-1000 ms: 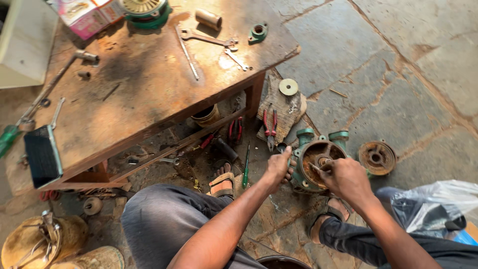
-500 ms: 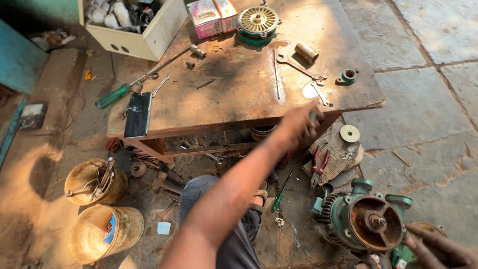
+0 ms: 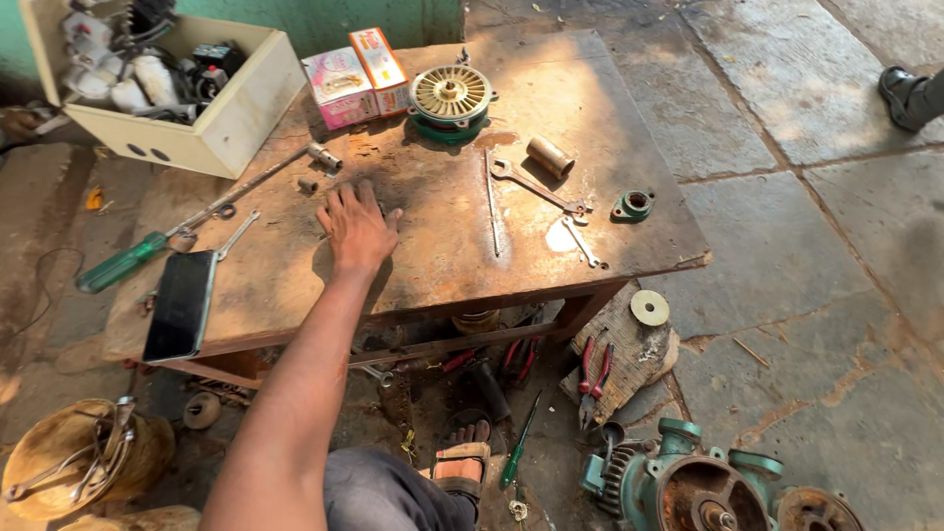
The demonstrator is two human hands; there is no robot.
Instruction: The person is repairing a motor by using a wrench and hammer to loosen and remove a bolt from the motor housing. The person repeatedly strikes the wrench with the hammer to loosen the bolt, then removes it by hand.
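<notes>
My left hand (image 3: 359,228) lies palm down with fingers spread on the rusty top of a low wooden table (image 3: 442,270), holding nothing. Just beyond its fingers are a small nut (image 3: 308,184) and the socket head of a long-handled wrench (image 3: 265,182). To the right lie a thin rod (image 3: 490,202), an open spanner (image 3: 539,187), a smaller spanner (image 3: 580,243), a metal bush (image 3: 549,155) and a green flange (image 3: 632,206). A beige finned fan cover (image 3: 450,95) sits at the table's back. My right hand is out of view.
A phone (image 3: 181,305) and green-handled screwdriver (image 3: 123,263) lie at the table's left. A cream box of parts (image 3: 187,108) and pink cartons (image 3: 359,77) stand behind. On the floor: a green motor (image 3: 678,482), red pliers (image 3: 593,369), a tool bucket (image 3: 74,457), another person's foot (image 3: 910,93).
My left hand left the motor, swung up over the table and now rests flat on it. The view tilted up to the table; my right hand dropped out of view.
</notes>
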